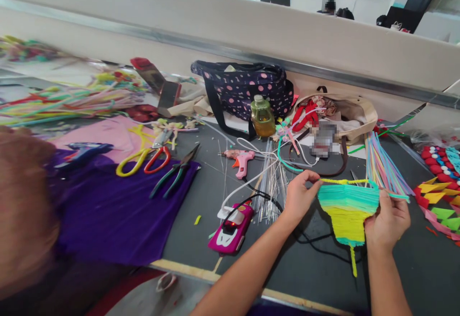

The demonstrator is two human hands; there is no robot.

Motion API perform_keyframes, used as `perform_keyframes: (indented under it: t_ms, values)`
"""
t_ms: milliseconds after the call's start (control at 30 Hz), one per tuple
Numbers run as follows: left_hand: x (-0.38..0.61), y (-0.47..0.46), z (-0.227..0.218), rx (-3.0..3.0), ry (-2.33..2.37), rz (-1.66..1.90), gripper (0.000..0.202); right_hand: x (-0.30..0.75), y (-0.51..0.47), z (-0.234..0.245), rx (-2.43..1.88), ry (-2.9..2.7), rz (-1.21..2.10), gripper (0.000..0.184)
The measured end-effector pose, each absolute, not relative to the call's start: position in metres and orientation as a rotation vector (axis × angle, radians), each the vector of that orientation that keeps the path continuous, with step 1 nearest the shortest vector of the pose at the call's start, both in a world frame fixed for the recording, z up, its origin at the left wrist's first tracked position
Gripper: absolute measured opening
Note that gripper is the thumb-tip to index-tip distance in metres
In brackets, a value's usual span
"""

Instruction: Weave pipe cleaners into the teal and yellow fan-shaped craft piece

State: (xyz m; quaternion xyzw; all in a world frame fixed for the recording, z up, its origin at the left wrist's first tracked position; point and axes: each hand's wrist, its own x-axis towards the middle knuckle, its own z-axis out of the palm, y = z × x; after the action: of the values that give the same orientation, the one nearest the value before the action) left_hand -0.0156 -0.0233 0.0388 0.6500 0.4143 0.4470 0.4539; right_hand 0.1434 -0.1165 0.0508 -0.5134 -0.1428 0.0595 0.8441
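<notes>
Between my hands is a flat piece of pipe-cleaner craft [347,220], turquoise across the top, yellow below, with a thin yellow stem hanging down. My left hand [301,195] pinches its upper left corner, where a yellow pipe cleaner [343,181] runs along the top edge. My right hand [390,218] grips the right side, fingers closed near a turquoise pipe cleaner [398,197] that sticks out to the right. The piece is held up over the dark table [302,273].
A magenta power strip [232,232], pink glue gun [243,161], bottle [263,117] and cables lie left of my hands. Pliers [176,174] and scissors [158,155] rest on purple cloth [125,220]. Another person's blurred arm [27,220] is at left. Pastel pipe cleaners [388,163] lie behind my right hand.
</notes>
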Motion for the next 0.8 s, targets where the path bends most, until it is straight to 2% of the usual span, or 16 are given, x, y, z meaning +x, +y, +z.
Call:
perform_keyframes:
  t_ms: [300,400,600,800]
  values:
    - [-0.019,-0.024,0.033,2.113,1.106,1.039,0.004,0.13,-0.12,0.058,-1.151,-0.421,0.029,0.017]
    - [-0.02,-0.024,0.034,2.264,1.106,1.025,0.01,0.129,-0.12,0.055,-1.174,-0.441,0.012,0.019]
    - [-0.021,-0.024,0.034,2.278,1.027,1.067,0.018,0.129,-0.121,0.054,-1.157,-0.432,0.023,0.019]
    - [-0.022,-0.022,0.038,2.245,0.986,1.133,0.018,0.128,-0.121,0.06,-1.145,-0.388,0.078,0.019]
